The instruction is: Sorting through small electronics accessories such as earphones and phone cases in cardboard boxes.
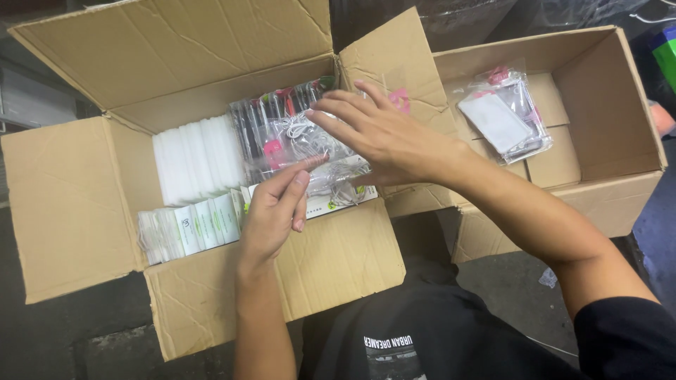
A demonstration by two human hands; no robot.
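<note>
Clear plastic packets [303,144] holding coiled white cables lie bundled at the middle of the large cardboard box [70,204], and both hands are on them. The right hand [377,137] lies flat over the bundle's right part, fingers spread and open, hiding whatever is beneath the palm. The left hand [271,211] comes up from below, index finger stretched onto the packets and the other fingers curled loosely; whether it pinches a packet cannot be told, since its fingertips are partly covered by glare on the plastic.

Just left of the bundle stands a row of white foam-like pieces [197,162], and below that a row of small white packages [186,229], their details too small to make out. A pink tag [399,100] shows beside the right hand's fingers, mostly hidden.

To the right, touching the first box's flap, a second cardboard box [620,105] holds another clear packet with a white card [503,123], lying on smaller brown cartons [556,162]. Dark floor [507,281] shows between the boxes; the person's black shirt [422,338] is cut off at the bottom edge.
</note>
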